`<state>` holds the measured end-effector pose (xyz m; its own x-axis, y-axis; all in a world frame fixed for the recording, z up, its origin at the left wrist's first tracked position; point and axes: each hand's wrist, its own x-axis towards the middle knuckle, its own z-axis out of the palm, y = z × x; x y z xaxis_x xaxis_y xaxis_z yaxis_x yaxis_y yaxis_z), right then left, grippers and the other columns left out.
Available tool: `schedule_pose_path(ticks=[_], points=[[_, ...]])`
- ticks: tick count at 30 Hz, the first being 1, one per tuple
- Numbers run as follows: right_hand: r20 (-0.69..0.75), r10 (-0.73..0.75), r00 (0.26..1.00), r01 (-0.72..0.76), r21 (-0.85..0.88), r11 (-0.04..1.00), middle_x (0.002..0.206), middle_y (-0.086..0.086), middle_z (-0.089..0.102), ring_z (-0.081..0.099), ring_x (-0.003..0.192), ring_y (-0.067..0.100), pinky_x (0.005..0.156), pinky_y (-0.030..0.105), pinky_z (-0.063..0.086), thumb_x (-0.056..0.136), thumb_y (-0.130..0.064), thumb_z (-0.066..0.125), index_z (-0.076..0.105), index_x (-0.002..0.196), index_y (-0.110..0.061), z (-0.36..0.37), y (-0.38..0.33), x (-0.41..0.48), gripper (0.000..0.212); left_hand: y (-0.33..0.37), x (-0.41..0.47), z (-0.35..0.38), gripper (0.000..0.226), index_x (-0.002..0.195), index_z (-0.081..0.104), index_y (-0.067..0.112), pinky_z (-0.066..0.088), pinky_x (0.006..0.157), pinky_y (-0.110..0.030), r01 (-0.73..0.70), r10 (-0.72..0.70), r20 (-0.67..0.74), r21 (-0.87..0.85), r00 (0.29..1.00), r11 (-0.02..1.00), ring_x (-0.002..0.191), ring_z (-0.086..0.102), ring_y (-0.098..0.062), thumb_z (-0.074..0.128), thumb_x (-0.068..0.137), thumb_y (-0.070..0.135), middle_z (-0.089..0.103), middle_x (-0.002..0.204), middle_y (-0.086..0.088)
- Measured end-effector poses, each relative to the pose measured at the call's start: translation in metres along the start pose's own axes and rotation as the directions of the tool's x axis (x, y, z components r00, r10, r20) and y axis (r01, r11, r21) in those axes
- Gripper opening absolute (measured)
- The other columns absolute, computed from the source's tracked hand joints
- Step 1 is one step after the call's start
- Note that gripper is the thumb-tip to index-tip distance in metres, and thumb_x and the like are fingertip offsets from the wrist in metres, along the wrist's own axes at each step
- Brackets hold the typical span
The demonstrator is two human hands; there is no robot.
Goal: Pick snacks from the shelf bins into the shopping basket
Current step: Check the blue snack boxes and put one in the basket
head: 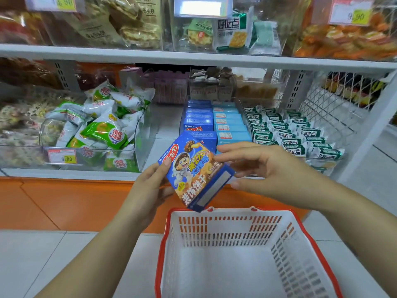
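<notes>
A blue biscuit box [196, 173] with a cartoon figure hangs tilted in front of the shelf, just above the far rim of the basket. My left hand [150, 188] grips its left edge, thumb on the front. My right hand [264, 171] is at the box's right side with fingers stretched out, the fingertips touching its upper right corner. The white shopping basket [217, 214] with a red rim stands on the floor below and holds nothing that I can see. Behind the box, a clear bin [247, 117] holds rows of the same blue boxes.
On the low shelf a bin of green and white snack bags [103, 125] is left of the boxes, and a bin of small green-white packets [294, 132] is right. An orange base panel [64, 203] runs under the shelf. More snack bins fill the shelf above.
</notes>
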<state>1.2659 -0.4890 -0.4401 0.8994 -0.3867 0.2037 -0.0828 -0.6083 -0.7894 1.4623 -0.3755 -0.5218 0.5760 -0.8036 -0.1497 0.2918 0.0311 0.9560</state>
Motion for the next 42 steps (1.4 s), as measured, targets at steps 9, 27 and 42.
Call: schedule_pose_path(ticks=[9,27,42], points=[[-0.087,-0.110,0.990,0.094,-0.164,0.982,0.120,-0.013,0.056,0.060,0.096,0.012,0.082,0.020,0.051,0.078,-0.002,0.073,0.065,0.115,-0.031,0.008,-0.004,0.007,0.047,0.000,-0.004,0.007,0.034,0.106,0.060,0.013,0.054,0.051,-0.022,0.119,-0.118,0.057,-0.029,0.991,0.992,0.062,0.070,-0.013,0.050,0.092,0.042,0.074,0.080,-0.004],[-0.137,0.481,0.866,-0.258,0.703,0.663,0.095,0.003,0.071,0.069,0.074,0.012,0.062,0.020,0.054,0.093,-0.020,0.055,0.068,0.104,-0.017,0.012,0.025,0.014,0.017,0.015,-0.010,0.011,0.041,0.117,0.057,0.027,0.054,0.084,-0.038,-0.215,0.237,-0.154,0.145,0.959,0.966,0.085,0.072,-0.009,0.068,0.079,0.041,0.063,0.119,0.001],[-0.254,0.175,0.951,-0.111,0.246,0.963,0.094,-0.001,0.072,0.069,0.075,0.009,0.066,0.022,0.054,0.078,-0.002,0.071,0.060,0.092,-0.023,0.004,0.010,0.017,0.027,0.034,-0.003,0.008,0.040,0.127,0.050,0.020,0.055,0.078,-0.034,-0.285,0.285,-0.021,-0.004,0.958,0.959,0.087,0.069,-0.013,0.060,0.088,0.021,0.072,0.098,0.003]])
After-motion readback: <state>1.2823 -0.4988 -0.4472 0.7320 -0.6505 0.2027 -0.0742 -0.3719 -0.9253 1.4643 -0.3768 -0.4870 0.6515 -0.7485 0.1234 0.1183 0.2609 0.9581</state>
